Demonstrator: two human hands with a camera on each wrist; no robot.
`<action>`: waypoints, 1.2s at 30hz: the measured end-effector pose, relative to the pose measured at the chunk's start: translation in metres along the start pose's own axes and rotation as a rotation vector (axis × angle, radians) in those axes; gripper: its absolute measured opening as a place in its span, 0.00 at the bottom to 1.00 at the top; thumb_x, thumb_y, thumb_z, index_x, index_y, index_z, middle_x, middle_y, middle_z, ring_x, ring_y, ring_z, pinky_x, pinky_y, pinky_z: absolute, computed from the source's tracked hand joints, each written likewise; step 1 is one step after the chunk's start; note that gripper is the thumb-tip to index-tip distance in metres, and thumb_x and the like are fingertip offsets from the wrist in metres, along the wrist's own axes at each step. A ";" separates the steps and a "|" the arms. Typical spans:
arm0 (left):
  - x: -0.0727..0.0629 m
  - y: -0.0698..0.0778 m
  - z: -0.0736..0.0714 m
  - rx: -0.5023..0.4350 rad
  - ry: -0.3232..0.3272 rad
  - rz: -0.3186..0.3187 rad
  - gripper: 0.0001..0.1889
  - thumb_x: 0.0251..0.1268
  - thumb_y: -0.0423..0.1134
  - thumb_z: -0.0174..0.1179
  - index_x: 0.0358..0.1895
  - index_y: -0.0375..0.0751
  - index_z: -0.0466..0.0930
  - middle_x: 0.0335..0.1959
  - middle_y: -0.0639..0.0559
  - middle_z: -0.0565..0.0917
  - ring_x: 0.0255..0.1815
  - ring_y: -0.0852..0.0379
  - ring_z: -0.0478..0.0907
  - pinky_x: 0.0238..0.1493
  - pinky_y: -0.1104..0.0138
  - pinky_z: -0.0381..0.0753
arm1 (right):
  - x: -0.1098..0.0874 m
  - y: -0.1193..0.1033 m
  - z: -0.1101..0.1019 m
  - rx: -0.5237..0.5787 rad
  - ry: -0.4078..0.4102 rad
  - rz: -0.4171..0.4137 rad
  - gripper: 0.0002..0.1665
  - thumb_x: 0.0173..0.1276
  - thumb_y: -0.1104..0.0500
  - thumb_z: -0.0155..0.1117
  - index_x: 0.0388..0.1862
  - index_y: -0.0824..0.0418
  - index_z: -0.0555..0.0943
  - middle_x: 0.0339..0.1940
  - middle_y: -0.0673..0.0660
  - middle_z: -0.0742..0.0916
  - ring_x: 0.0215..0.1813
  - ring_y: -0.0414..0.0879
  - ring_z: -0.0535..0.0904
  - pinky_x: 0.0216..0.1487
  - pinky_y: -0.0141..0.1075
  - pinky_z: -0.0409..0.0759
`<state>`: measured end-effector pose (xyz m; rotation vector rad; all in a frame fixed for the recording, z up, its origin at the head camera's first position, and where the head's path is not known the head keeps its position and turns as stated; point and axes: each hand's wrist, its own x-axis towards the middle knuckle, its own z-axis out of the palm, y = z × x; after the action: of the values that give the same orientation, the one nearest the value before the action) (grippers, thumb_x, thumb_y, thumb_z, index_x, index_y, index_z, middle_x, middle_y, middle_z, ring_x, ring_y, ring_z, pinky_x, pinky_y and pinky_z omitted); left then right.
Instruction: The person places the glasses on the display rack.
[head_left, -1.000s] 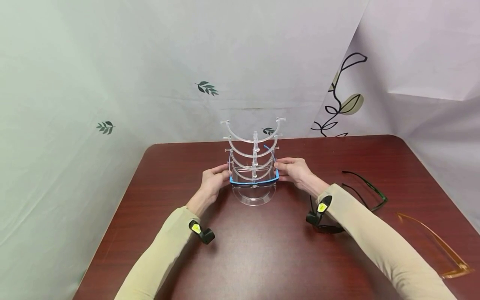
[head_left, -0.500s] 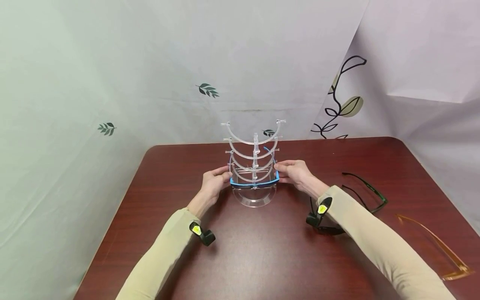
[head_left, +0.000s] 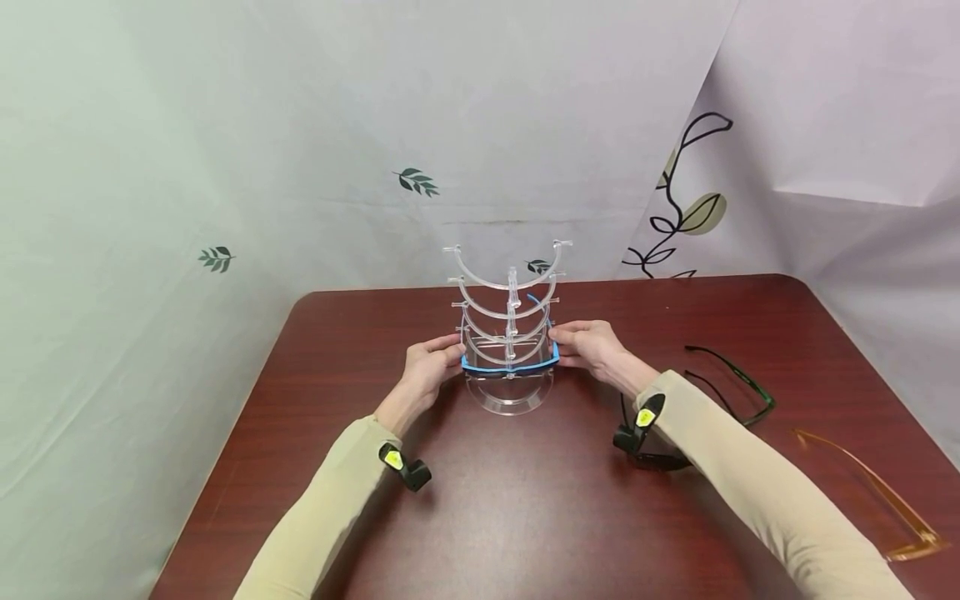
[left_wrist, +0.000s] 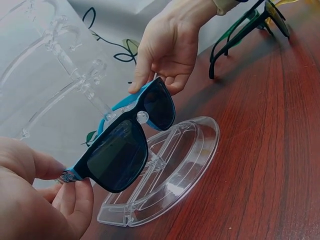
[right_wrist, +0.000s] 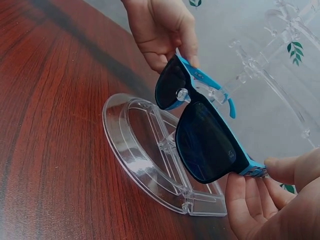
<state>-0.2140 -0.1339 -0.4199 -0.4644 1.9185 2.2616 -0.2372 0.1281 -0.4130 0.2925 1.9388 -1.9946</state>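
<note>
Blue-and-black sunglasses [head_left: 510, 369] with dark lenses sit at the lowest tier of a clear plastic eyewear display stand [head_left: 512, 315]. The stand's round peg pokes out at the nose bridge, as both wrist views show. My left hand [head_left: 429, 365] pinches one temple near its hinge between thumb and fingers. On the other side my right hand [head_left: 596, 343] pinches the opposite temple the same way. In the left wrist view the stand's clear curved base [left_wrist: 200, 160] rests on the table below the lenses. The upper curved arms of the stand carry no glasses.
On the dark red wooden table [head_left: 495, 517], to the right, lie green-framed glasses [head_left: 753, 387], black glasses [head_left: 660, 461] partly under my right forearm, and amber glasses [head_left: 892, 500] near the right edge. A pale cloth with leaf prints [head_left: 416, 181] hangs behind the table.
Both hands keep their pinch on the sunglasses' temples, and the sunglasses stay at the lowest tier. The head view has shifted very slightly; little else differs.
</note>
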 end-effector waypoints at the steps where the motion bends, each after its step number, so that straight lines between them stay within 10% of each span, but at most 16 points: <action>1: 0.000 0.000 0.000 -0.001 0.000 -0.003 0.19 0.66 0.23 0.60 0.59 0.23 0.77 0.47 0.31 0.81 0.33 0.56 0.81 0.34 0.71 0.85 | 0.000 0.000 0.000 -0.001 -0.002 0.000 0.24 0.72 0.64 0.64 0.61 0.78 0.74 0.35 0.60 0.87 0.37 0.47 0.86 0.42 0.39 0.87; 25: -0.002 -0.001 0.001 0.026 -0.015 0.005 0.18 0.69 0.26 0.58 0.59 0.19 0.75 0.39 0.38 0.85 0.34 0.57 0.82 0.39 0.68 0.85 | -0.005 -0.001 -0.003 0.000 0.001 0.000 0.24 0.72 0.65 0.64 0.61 0.78 0.74 0.40 0.63 0.88 0.37 0.48 0.86 0.41 0.38 0.87; 36: -0.013 -0.005 -0.009 -0.014 0.100 0.005 0.17 0.70 0.30 0.58 0.54 0.19 0.76 0.30 0.43 0.84 0.24 0.61 0.81 0.28 0.71 0.85 | -0.011 -0.008 -0.008 0.008 0.028 -0.016 0.22 0.72 0.66 0.62 0.59 0.78 0.74 0.34 0.57 0.86 0.31 0.40 0.84 0.40 0.35 0.86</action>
<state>-0.1992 -0.1404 -0.4214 -0.5857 1.9525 2.2973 -0.2306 0.1373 -0.4019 0.3089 1.9566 -2.0188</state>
